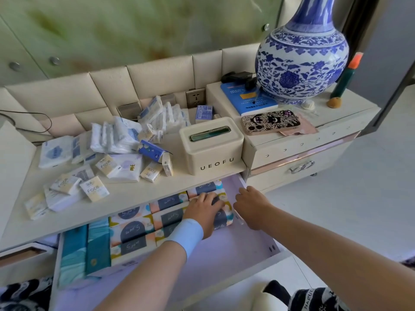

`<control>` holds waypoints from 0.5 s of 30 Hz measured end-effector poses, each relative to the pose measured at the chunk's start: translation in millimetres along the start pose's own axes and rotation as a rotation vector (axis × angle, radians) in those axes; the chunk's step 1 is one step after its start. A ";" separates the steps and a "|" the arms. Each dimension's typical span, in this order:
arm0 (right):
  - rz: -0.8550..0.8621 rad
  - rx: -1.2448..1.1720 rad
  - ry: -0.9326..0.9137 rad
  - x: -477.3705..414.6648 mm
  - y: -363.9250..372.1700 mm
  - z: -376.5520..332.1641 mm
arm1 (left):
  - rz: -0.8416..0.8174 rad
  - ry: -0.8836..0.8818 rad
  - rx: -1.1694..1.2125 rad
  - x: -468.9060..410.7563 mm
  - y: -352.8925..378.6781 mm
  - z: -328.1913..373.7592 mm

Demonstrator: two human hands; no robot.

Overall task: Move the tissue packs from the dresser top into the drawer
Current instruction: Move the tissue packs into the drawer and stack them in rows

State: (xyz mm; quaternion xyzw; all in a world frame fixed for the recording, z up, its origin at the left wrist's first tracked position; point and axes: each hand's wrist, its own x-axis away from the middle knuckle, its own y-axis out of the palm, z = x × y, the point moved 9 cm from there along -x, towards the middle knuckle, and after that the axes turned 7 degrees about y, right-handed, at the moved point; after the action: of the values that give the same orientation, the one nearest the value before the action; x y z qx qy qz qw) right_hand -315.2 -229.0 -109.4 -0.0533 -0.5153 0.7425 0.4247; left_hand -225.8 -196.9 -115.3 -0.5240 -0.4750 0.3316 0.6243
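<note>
vase [301,61]: glossy porcelain | tissue packs [116,140]: shiny plastic wrap

Both hands [203,207] in drawer [253,241] (open)

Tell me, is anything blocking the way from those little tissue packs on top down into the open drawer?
Nothing visible blocks it. The small tissue packs lie loose on the dresser top, and the drawer is pulled open just below its front edge. Both hands are inside it, with bare floor at its right.

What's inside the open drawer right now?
The drawer holds patterned tissue packs in rows and two teal packs. Both hands cover the right-end packs; the dresser top hides the back.
</note>
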 end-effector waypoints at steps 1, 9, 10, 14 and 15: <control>-0.021 0.008 0.001 0.1 2.6 -0.8 | 0.002 -0.008 0.013 0.2 0.2 -2.2; -0.033 0.044 0.045 -6.9 13.1 -14.5 | 0.016 -0.009 0.146 5.5 4.3 -12.9; -0.001 0.059 0.045 -7.7 11.8 -15.0 | 0.013 -0.008 0.158 6.0 5.4 -13.2; 0.023 0.001 0.080 -8.1 15.0 -9.0 | -0.004 -0.011 0.176 5.8 6.7 -14.4; -0.002 -0.067 0.115 -7.8 15.5 -5.5 | -0.009 -0.009 0.171 5.2 6.5 -14.7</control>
State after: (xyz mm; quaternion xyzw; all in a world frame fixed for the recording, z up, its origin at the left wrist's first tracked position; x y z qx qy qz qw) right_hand -316.3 -232.1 -127.3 -0.1095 -0.5146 0.7200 0.4525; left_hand -209.7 -195.7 -120.3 -0.4651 -0.4501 0.3707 0.6661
